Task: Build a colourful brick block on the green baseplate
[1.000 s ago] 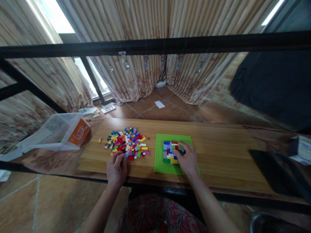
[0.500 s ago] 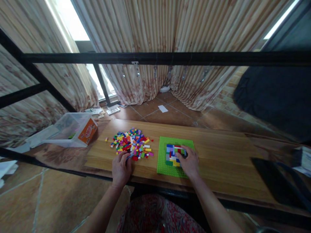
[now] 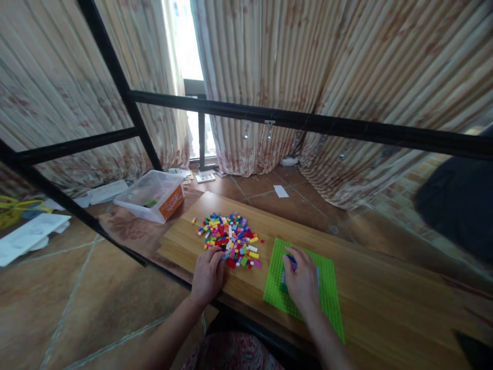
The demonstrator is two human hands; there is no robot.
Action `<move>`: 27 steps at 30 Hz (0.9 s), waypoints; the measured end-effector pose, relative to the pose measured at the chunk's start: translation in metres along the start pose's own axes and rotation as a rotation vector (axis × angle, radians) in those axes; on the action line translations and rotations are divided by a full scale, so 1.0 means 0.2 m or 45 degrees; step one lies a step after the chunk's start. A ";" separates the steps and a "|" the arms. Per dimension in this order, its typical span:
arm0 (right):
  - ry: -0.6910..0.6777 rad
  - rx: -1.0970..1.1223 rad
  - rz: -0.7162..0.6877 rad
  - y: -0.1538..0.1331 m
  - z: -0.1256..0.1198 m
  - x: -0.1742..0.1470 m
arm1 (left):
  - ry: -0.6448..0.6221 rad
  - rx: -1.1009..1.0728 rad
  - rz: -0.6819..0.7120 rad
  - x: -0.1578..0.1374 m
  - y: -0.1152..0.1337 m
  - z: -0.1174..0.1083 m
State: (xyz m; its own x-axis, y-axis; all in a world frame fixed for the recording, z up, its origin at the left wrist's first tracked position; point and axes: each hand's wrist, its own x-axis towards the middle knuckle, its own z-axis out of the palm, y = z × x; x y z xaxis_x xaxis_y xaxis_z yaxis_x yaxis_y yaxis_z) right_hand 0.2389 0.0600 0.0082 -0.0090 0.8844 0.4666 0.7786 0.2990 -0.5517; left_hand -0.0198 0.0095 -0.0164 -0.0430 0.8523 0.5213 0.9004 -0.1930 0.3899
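My left hand (image 3: 208, 274) is at the near edge of a loose pile of small toy building bricks (image 3: 233, 232). Its fingertips are pinched on a light blue toy brick (image 3: 225, 256). My right hand (image 3: 302, 276) lies over a built block of toy bricks (image 3: 284, 283), which sits on a green studded baseplate (image 3: 327, 288). Thumb and fingers curve round the block, and a dark blue part shows between them. Most of the block is hidden under this hand.
A clear plastic box (image 3: 148, 191) with an orange label stands beyond the pile's left side. Everything lies on a long wooden board (image 3: 370, 288). A black metal rail (image 3: 292, 119) crosses beyond it, in front of curtains. White trays (image 3: 34, 236) lie at the far left.
The view has turned left, so everything sits further right and tilted. My right hand has moved from the right side of the built block to over it. My left hand stays by the pile.
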 end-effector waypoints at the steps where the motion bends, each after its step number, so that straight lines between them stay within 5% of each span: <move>1: -0.057 0.051 -0.031 -0.03 0.04 0.03 | 0.000 -0.008 -0.003 0.00 0.00 0.00; 7: -0.312 0.155 -0.068 -0.17 0.29 0.26 | 0.015 -0.044 -0.021 0.00 0.01 -0.01; 15: -0.315 0.070 0.020 -0.27 0.54 0.50 | 0.024 -0.039 -0.029 -0.01 0.01 -0.01; 22: -0.341 0.072 0.072 -0.32 0.62 0.53 | -0.003 -0.033 -0.059 -0.02 0.01 0.00; 27: -0.322 0.236 0.124 -0.31 0.57 0.51 | -0.001 -0.044 -0.064 -0.02 0.01 0.00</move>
State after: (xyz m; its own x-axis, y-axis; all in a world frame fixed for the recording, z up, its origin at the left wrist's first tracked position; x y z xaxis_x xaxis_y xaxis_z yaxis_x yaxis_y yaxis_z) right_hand 0.1189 0.1719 0.0106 -0.1137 0.9662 0.2313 0.6560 0.2479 -0.7129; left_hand -0.0187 0.0063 -0.0179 -0.0878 0.8617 0.4998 0.8816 -0.1665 0.4417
